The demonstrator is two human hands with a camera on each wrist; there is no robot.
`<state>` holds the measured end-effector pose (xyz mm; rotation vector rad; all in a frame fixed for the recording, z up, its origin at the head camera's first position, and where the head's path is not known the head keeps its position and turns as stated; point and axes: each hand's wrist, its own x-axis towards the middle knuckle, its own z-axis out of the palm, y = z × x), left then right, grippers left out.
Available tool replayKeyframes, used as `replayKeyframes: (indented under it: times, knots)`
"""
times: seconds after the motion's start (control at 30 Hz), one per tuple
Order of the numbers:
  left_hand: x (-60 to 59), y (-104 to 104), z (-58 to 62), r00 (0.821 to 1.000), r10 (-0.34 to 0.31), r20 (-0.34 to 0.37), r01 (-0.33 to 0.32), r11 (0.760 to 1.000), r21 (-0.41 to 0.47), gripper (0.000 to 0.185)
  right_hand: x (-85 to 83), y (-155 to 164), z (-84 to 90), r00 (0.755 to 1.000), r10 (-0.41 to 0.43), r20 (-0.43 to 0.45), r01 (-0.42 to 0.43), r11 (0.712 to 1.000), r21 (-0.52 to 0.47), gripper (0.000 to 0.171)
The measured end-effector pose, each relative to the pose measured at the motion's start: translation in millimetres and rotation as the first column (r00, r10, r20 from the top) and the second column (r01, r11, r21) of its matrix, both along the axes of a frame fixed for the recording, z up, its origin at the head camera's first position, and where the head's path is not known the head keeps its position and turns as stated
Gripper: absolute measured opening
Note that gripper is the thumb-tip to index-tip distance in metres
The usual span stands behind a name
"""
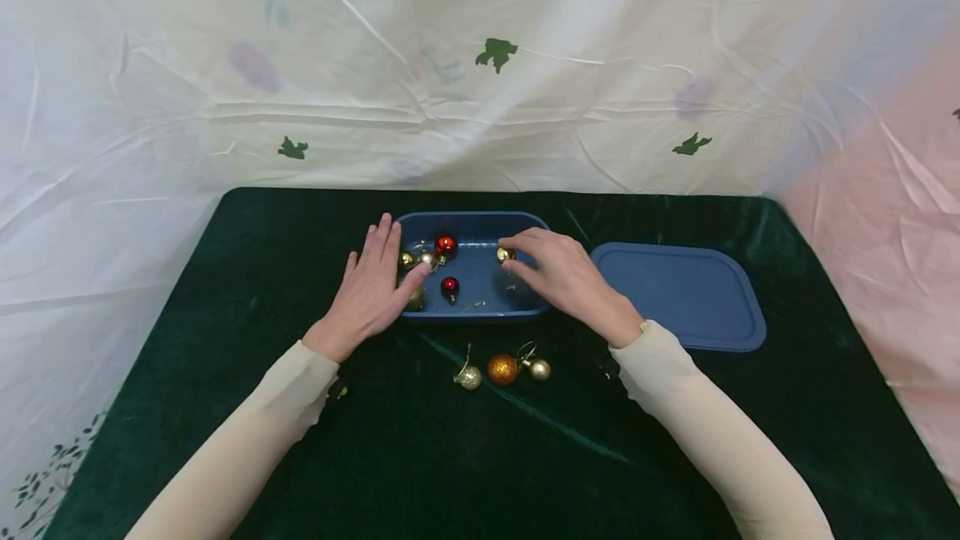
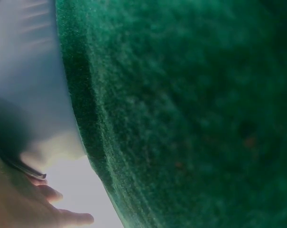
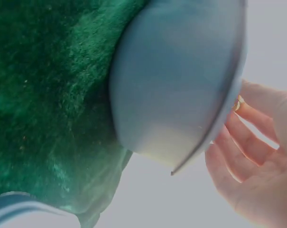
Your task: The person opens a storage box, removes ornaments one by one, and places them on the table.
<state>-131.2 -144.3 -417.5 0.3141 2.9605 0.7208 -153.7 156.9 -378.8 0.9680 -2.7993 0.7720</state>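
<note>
A blue rectangular box (image 1: 480, 269) stands on the dark green cloth. My left hand (image 1: 369, 286) lies over its left end, fingers straight along the rim and thumb reaching inside. Over the right end, my right hand (image 1: 564, 272) pinches a shiny gold bauble (image 1: 505, 255) between thumb and fingers. In the right wrist view, a sliver of gold shows at the fingers beyond the box wall (image 3: 171, 80). Toward the box's left side lie a bright red bauble (image 1: 446, 245), a dark red bauble (image 1: 450, 288) and several gold ones (image 1: 406, 259), some partly covered by my left hand.
Right of the box lies a flat blue lid (image 1: 678, 297). In front of the box sit a glittery pale-gold bauble (image 1: 468, 378), an orange bauble (image 1: 502, 369) and a smooth gold bauble (image 1: 539, 370). A pale patterned curtain (image 1: 450, 132) hangs behind the table.
</note>
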Motion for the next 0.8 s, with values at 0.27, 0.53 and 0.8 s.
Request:
replayKeyframes:
  times: [0.27,0.53,0.8]
  knots:
    - [-0.2,-1.0,2.8,1.0,-0.004,-0.001,0.004,1.0,0.002,0.1,19.6,16.1,11.6,0.999,-0.007,-0.035,0.004,0.998,-0.066,0.037]
    - [-0.9,-1.4,3.6,1.0,-0.006,0.002,0.006,1.0,0.002,0.1,37.2,28.6,16.8,0.997,-0.017,-0.081,0.008,0.995,-0.101,0.038]
    - [-1.9,-1.9,3.2,1.0,-0.007,0.0,0.007,1.0,-0.007,0.1,50.3,40.5,17.7,0.995,-0.032,-0.091,0.022,0.995,-0.102,0.036]
